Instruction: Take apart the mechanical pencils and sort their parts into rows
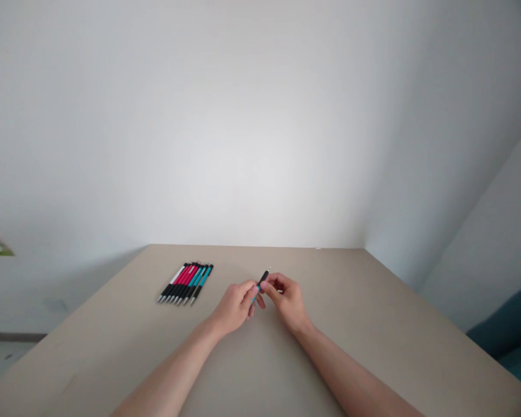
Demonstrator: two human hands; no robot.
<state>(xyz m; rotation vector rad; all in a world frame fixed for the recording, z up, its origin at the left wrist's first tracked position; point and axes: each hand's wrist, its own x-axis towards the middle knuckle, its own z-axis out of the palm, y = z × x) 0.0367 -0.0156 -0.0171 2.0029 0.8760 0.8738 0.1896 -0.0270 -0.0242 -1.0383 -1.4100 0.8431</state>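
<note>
Head view, left hand (237, 304), right hand (289, 298) pinching pen (264, 277), pen row (186, 282) well apart

You're in a plain room, home or office I can't tell: a matte beige tabletop (373, 330) against blank white walls (260, 116), a row of black, red and teal pens (185, 283), a teal upholstered seat (518, 341) at your right.

no readable text (pens unmarked), no labels
</note>
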